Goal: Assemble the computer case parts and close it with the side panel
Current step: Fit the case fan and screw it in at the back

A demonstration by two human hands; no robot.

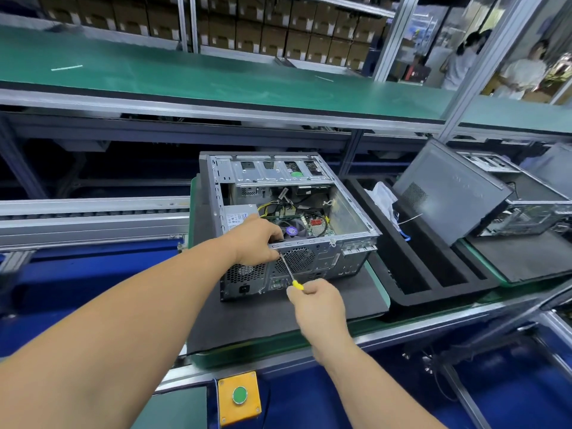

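Open computer case [288,218] lies on its side on a dark foam mat [266,320], rear panel facing the camera, top side uncovered so the board, fan and cables show. Left hand [255,243] rests over the case's upper rear rim, fingers curled down onto the edge, thumb side near the screwdriver tip; exactly what the fingertips pinch is hidden by the hand itself. Right hand [317,305] is wrapped tight around a screwdriver [291,274]; only a short bit of yellow handle and the thin metal shaft stick out. The shaft's tip meets the rear panel just beside the fan grille [297,258], probably at a screw, too small to confirm. Power supply [238,219] is partly covered by the left wrist.

To the right, a black foam tray [414,274] holds a plastic bag and cables, hard to make out. A grey side panel [448,193] leans tilted over a second case [526,218], cut off at the frame edge. Yellow box with green button [239,396] sits at the bench front. People in the far background are blurred.
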